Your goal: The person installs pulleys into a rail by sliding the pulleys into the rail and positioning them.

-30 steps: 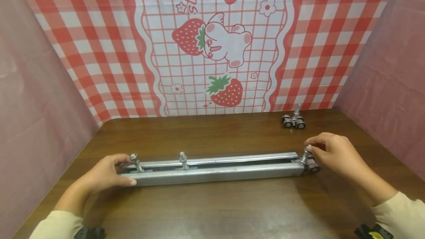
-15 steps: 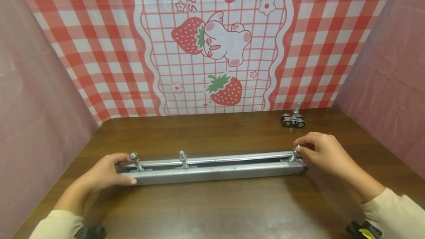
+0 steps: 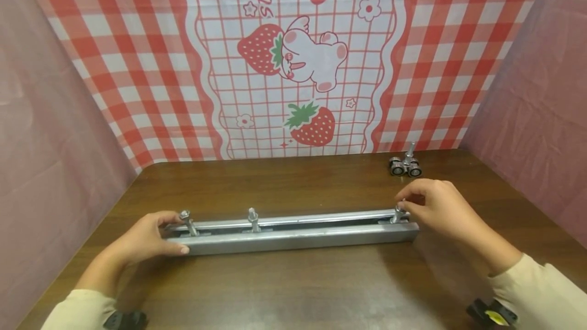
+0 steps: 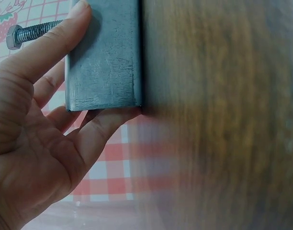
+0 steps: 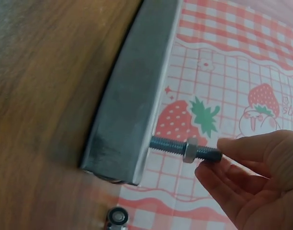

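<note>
A long grey metal track (image 3: 298, 241) with an open slot along its top lies across the table. My left hand (image 3: 149, 238) grips its left end, thumb on the near side, as the left wrist view also shows. Beside those fingers a bolt (image 3: 187, 222) stands up from the slot, and a second bolt (image 3: 252, 220) rises farther right. At the right end my right hand (image 3: 435, 208) pinches the top of the threaded bolt (image 5: 168, 145) of a roller trolley, with a nut partway along it. That trolley's wheels are hidden inside the track.
Another four-wheeled trolley (image 3: 405, 166) with an upright bolt stands at the back right of the wooden table (image 3: 293, 289). A checked strawberry cloth (image 3: 321, 55) hangs behind, and pink curtains (image 3: 527, 80) flank both sides.
My right hand has moved left with the trolley. Its wheels, outside the track's right end a second ago, have slid inside. My left hand has stayed on the left end.
</note>
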Demonstrator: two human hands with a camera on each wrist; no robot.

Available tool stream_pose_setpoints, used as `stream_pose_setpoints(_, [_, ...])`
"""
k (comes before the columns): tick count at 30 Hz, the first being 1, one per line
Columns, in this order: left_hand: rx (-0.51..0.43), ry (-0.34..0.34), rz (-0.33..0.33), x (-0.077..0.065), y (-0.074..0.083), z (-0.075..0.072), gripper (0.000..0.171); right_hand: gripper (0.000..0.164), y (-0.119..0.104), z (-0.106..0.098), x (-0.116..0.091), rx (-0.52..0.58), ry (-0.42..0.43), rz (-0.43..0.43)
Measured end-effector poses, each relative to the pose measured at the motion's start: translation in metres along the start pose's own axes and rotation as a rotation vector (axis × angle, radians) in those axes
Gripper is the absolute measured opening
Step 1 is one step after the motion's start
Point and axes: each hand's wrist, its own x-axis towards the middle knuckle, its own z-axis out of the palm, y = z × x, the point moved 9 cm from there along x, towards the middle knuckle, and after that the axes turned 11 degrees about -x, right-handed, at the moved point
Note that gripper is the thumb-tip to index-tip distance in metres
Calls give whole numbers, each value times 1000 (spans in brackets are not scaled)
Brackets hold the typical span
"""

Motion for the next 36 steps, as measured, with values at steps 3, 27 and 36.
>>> stream_pose_setpoints(3, [1, 1, -5, 0, 0, 0, 48, 17, -3, 1, 3, -5, -9, -8])
stream_pose_setpoints(27, [-27, 5, -49, 0, -1, 1, 52, 16, -22, 9, 10, -30, -10, -32])
stream_pose_setpoints(36, [-22, 7, -37, -1, -3, 0, 59, 17, -25, 11, 11, -35, -5, -51])
